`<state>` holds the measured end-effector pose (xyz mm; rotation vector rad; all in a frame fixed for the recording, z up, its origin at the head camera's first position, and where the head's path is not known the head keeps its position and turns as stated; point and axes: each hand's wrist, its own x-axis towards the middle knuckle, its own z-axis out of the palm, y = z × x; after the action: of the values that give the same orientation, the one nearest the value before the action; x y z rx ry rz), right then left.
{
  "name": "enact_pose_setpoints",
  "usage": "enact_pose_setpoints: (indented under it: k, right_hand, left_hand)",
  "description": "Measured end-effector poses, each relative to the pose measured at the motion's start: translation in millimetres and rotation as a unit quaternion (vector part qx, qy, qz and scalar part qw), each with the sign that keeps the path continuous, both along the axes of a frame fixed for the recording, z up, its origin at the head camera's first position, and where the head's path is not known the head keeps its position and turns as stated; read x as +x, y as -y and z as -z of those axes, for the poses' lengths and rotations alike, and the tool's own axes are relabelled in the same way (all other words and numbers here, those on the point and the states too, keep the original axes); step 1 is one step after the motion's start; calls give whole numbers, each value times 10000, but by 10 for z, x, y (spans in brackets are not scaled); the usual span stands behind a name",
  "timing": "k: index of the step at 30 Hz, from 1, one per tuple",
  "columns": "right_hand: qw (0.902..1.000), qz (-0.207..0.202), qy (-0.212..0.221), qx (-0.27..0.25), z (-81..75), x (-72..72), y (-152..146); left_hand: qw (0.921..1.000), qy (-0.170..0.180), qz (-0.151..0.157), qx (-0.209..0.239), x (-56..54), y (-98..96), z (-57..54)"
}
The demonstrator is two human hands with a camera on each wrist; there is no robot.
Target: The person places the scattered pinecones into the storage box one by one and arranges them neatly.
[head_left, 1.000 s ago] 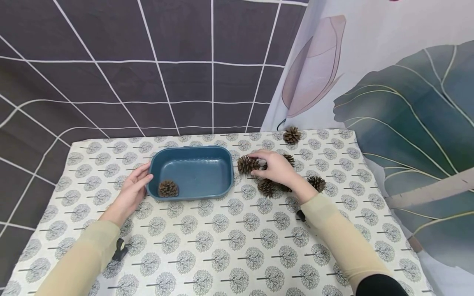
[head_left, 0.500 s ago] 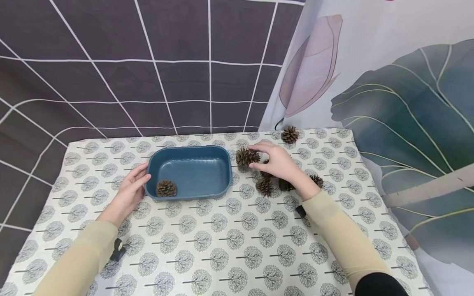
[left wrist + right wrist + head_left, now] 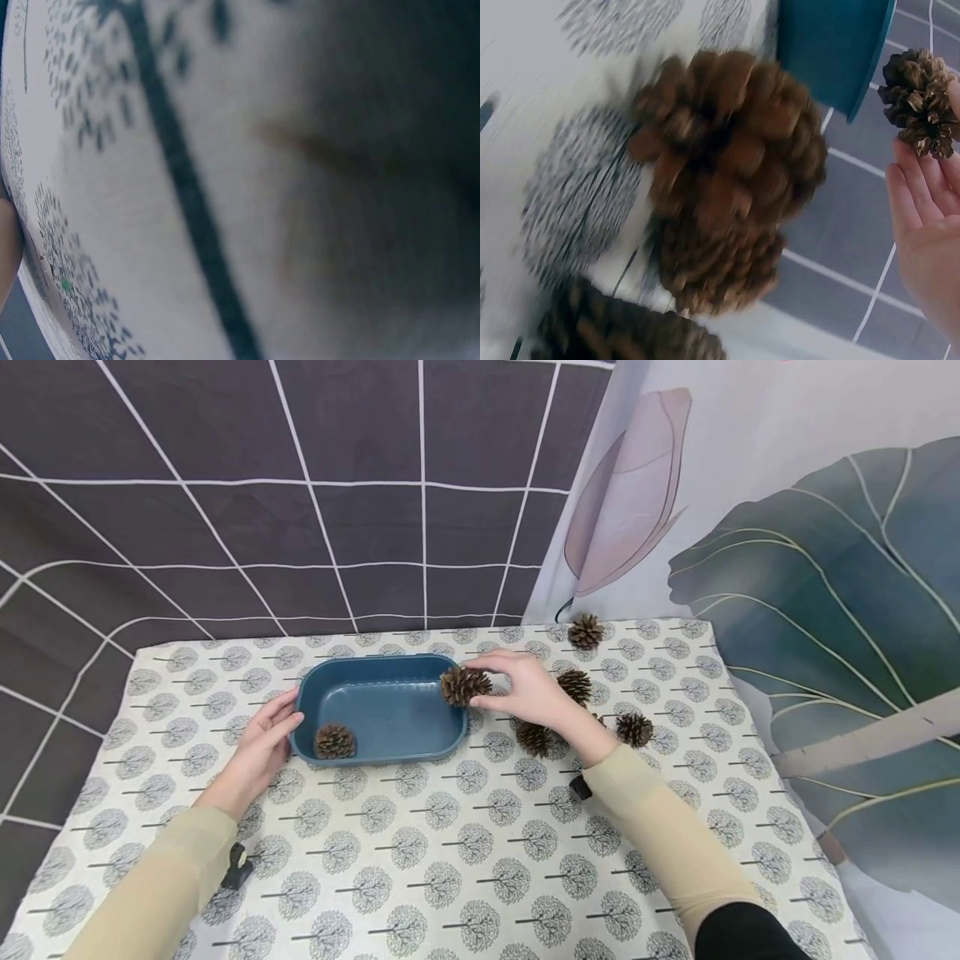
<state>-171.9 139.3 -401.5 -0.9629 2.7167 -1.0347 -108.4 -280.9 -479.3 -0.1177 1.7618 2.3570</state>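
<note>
Worktop (image 3: 420,885): bears the rest of my list. Plastic tub (image 3: 390,747): on the worktop, left of centre, towards the back. Corner pine cone (image 3: 334,742): inside the tub, front left. Left hand (image 3: 264,745): against the tub's left end. Right hand (image 3: 528,693): right of the tub, a held pine cone (image 3: 462,686) in its fingers, over the right rim as I see it from the head. Loose on the worktop, right of the tub: nearest pine cone (image 3: 532,739), before the right hand; middle pine cone (image 3: 575,686), behind the wrist; rightmost pine cone (image 3: 634,730), right of the wrist; farthest pine cone (image 3: 586,632), by the back edge. Wall cloth (image 3: 367,527): behind the worktop.
</note>
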Motion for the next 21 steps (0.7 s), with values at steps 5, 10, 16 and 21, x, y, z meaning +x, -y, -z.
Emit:
enact_pose_setpoints:
  k: [5,10,16,21]
  right_hand:
    - [9998,-163,-39,102,24,2,189]
    - [9990,-385,60,197,38,18,361]
    - [9969,-644,139,432,96,37,531]
    - [9941,-864,201,629,149,52,652]
  left_hand:
    - [10000,-3,-62,51,2,6,-5]
    - [10000,-46,-38,42,5,7,-4]
    - [10000,-33,1,18,6,5,-4]
    - [10000,67,30,-51,3,7,-7]
